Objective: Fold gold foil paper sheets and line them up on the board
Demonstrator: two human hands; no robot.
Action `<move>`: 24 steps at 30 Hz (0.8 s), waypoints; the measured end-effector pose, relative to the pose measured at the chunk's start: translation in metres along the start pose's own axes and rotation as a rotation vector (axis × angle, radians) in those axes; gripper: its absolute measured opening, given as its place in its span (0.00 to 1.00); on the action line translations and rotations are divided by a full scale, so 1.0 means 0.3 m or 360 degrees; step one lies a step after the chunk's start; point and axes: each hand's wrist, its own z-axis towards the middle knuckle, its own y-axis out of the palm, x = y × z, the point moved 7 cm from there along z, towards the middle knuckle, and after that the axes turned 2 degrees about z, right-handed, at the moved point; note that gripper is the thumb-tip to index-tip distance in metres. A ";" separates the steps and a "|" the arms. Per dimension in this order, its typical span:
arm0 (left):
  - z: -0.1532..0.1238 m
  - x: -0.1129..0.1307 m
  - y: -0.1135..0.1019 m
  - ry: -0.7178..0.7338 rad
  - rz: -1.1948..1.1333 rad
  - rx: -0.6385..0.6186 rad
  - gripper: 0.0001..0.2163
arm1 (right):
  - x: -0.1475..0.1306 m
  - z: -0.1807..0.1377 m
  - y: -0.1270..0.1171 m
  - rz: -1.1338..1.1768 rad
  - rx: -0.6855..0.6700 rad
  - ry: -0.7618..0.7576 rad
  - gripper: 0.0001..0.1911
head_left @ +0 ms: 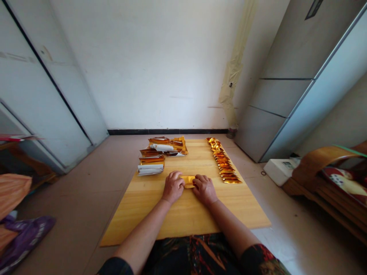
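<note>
A small gold foil packet (pixel 188 181) lies crosswise at the middle of the wooden table. My left hand (pixel 173 187) grips its left end with bent fingers. At the other end, my right hand (pixel 205 188) has its fingers curled over the foil. Both ends of the packet are hidden under the fingers. Beyond my left hand are stacks of flat gold and white foil wrappers (pixel 151 160). To the right, several gold foil packets (pixel 225 164) lie overlapping in a long row.
The wooden table (pixel 137 214) stands near a white wall (pixel 149 76). A grey refrigerator (pixel 269 99) is at the back right. A white box (pixel 277 171) and a wooden chair (pixel 315 179) are on the right. A purple bag (pixel 31 236) lies on the left.
</note>
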 end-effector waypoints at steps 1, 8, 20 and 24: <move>-0.001 -0.002 -0.001 -0.0015 0.0015 -0.0004 0.09 | 0.007 0.000 0.002 0.0019 0.0000 0.0015 0.07; -0.016 -0.005 -0.002 -0.0090 0.0088 -0.0076 0.08 | 0.043 -0.008 0.010 0.0117 0.0015 0.0024 0.07; -0.005 -0.040 0.022 -0.0119 -0.0120 -0.0071 0.09 | 0.064 -0.004 -0.014 0.0124 -0.0096 -0.0065 0.12; -0.008 -0.039 0.021 -0.0138 -0.0072 -0.0082 0.10 | 0.059 0.001 -0.010 0.0120 -0.0151 -0.0103 0.09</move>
